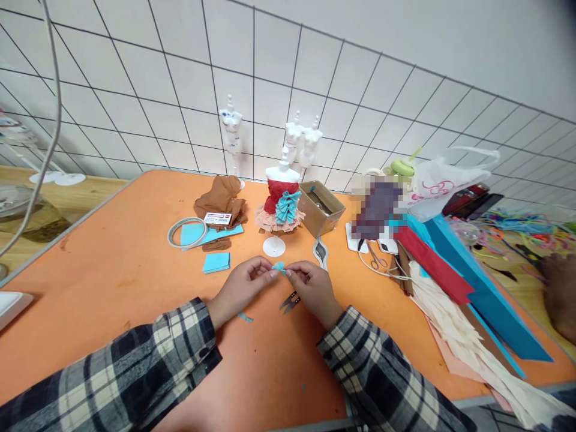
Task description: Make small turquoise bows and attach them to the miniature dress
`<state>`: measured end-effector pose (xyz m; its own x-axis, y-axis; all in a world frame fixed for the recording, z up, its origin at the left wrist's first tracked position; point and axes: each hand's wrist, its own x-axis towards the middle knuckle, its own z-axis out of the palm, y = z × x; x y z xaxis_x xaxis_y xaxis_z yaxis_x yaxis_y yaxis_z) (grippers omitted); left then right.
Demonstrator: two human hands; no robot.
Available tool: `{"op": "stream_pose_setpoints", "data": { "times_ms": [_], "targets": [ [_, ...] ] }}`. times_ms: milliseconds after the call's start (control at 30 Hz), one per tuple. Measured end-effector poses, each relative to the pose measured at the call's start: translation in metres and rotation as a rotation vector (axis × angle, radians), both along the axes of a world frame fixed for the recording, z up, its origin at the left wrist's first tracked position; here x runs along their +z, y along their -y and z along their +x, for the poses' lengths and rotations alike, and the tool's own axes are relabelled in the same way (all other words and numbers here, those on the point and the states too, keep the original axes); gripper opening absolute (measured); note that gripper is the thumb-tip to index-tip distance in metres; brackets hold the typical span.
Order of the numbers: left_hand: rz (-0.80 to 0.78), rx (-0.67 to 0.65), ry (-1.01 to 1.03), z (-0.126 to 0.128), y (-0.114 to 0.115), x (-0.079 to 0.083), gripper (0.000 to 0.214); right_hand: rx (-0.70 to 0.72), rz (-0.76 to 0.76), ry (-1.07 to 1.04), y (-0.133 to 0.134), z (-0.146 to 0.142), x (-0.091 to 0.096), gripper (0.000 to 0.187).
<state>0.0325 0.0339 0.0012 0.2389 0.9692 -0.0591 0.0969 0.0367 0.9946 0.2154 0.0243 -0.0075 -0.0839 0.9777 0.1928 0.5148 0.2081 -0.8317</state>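
Between my fingertips is a small gathered piece of light blue crepe paper (279, 266). My left hand (245, 282) pinches its left side, and my right hand (312, 288) pinches its right side. Just beyond them stands a miniature dress form (282, 174) in a red bodice, with blue ruffles (287, 207) and a pink frilled skirt (270, 223). Thread snips (290, 303) lie on the table beside my right hand. A blue paper scrap (245, 317) rests near my left wrist. Folded blue paper (216, 263) lies left of my left hand.
A roll of tape (186, 233) and crumpled brown paper (220, 195) lie back left. Behind the dress form are a cardboard box (321, 210) and bare white forms (231, 129). Scissors (377, 259), a cable and coloured paper strips (486, 288) fill the right. Another person's hand (560, 294) is at far right.
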Motion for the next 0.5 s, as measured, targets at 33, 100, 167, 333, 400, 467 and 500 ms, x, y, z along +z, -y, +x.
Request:
{"op": "stream_pose_setpoints", "data": {
  "times_ms": [33,100,167,333,400,467,500],
  "targets": [
    [0.01,-0.031,-0.024,0.0017,0.0008,-0.0003,0.03,-0.009,-0.003,-0.023,0.0007,-0.002,-0.0016,0.02],
    [0.016,-0.076,-0.043,0.0048,0.0021,-0.0012,0.03,-0.01,-0.012,-0.059,0.0023,-0.0061,-0.0042,0.02],
    [0.007,-0.081,-0.051,0.0061,0.0023,-0.0016,0.029,0.0,-0.034,-0.087,0.0037,-0.0089,-0.0055,0.021],
    [0.003,-0.096,-0.089,0.0029,0.0013,-0.0005,0.029,0.009,-0.085,-0.119,0.0042,-0.0084,-0.0038,0.021],
    [-0.005,-0.12,-0.081,0.0014,0.0013,-0.0011,0.03,0.01,-0.079,-0.111,0.0035,-0.0066,-0.003,0.019],
    [-0.003,-0.134,-0.061,0.0003,0.0014,-0.0023,0.031,0.015,-0.097,-0.115,0.0027,-0.0054,-0.0028,0.019],
    [0.001,-0.137,-0.051,-0.0002,0.0014,-0.0028,0.031,0.02,-0.116,-0.122,0.0024,-0.0051,-0.003,0.019]
  ]
}}
